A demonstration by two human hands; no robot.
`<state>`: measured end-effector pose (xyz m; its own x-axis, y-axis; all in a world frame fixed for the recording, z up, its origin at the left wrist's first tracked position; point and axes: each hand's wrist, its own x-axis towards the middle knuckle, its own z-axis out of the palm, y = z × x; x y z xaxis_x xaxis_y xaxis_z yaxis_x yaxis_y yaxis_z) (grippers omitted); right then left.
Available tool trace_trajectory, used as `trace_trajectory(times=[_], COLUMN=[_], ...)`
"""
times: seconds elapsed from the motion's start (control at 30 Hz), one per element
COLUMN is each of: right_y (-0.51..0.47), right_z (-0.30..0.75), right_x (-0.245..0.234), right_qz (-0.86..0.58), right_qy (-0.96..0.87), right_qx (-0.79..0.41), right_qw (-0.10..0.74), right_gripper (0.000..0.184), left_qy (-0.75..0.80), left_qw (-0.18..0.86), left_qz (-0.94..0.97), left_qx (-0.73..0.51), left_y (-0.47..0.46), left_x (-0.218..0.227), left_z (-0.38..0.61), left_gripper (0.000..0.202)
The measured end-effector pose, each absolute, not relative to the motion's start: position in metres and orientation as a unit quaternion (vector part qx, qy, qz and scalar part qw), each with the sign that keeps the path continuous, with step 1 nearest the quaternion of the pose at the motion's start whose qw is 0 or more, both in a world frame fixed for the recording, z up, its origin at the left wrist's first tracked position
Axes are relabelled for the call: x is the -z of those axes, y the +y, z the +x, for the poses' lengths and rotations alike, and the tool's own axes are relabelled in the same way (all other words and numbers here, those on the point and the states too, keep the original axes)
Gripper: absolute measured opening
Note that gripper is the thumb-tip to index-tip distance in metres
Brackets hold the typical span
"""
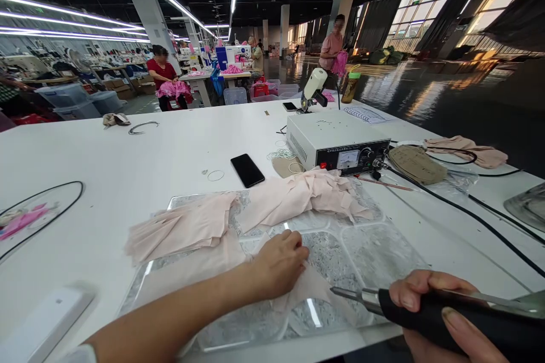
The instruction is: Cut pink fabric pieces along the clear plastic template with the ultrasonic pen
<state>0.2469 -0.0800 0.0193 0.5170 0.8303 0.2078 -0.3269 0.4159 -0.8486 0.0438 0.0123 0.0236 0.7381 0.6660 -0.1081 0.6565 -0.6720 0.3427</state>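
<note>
My left hand (281, 264) is closed, fingers curled on a thin pale pink fabric piece (309, 289) that lies on a clear plastic board (370, 249). In my right hand (443, 306) is a black-handled cutter (409, 306). Its pointed metal tip aims left, close to the fabric's right edge; I cannot tell whether they touch. A fanned stack of pale pink fabric pieces (183, 224) sits on the board's far left. Beside it, a looser heap of the same fabric (306, 198) covers the far edge.
Behind the board stands a control box (340, 139) with a meter; a black cable (464, 215) runs on its right. A phone (247, 170), elastic rings (281, 153) and a white box (49, 323) lie about. Farther off, people (164, 76) handle pink fabric.
</note>
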Motion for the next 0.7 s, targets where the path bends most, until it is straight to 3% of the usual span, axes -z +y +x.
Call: trace_trajectory(times=[0.1,0.27,0.37,0.47,0.7], right_y=[-0.088,-0.090,-0.090,-0.090,-0.090], right_z=[0.254,0.260,0.260,0.262,0.261], right_x=[-0.013,-0.008,-0.011,-0.011,-0.002], right_qz=[-0.393,-0.394,-0.404,-0.404,-0.388], right_qy=[-0.319,-0.286,-0.268,-0.285,-0.261], right_qx=[-0.397,-0.384,-0.376,-0.381,-0.348], right_qw=[0.766,0.784,0.789,0.781,0.812], right_gripper=[0.008,0.006,0.005,0.008,0.009], left_qy=[0.367,0.444,0.483,0.493,0.313], left_qw=[0.216,0.263,0.258,0.218,0.136], left_qz=[0.905,0.857,0.837,0.842,0.939], left_qx=[0.012,0.010,0.004,-0.010,-0.043], left_y=[0.024,0.036,0.032,0.017,0.009], left_x=[-0.027,-0.023,-0.021,-0.024,-0.027], left_z=[0.051,0.053,0.047,0.038,0.035], left_gripper=[0.005,0.014,0.021,0.011,0.013])
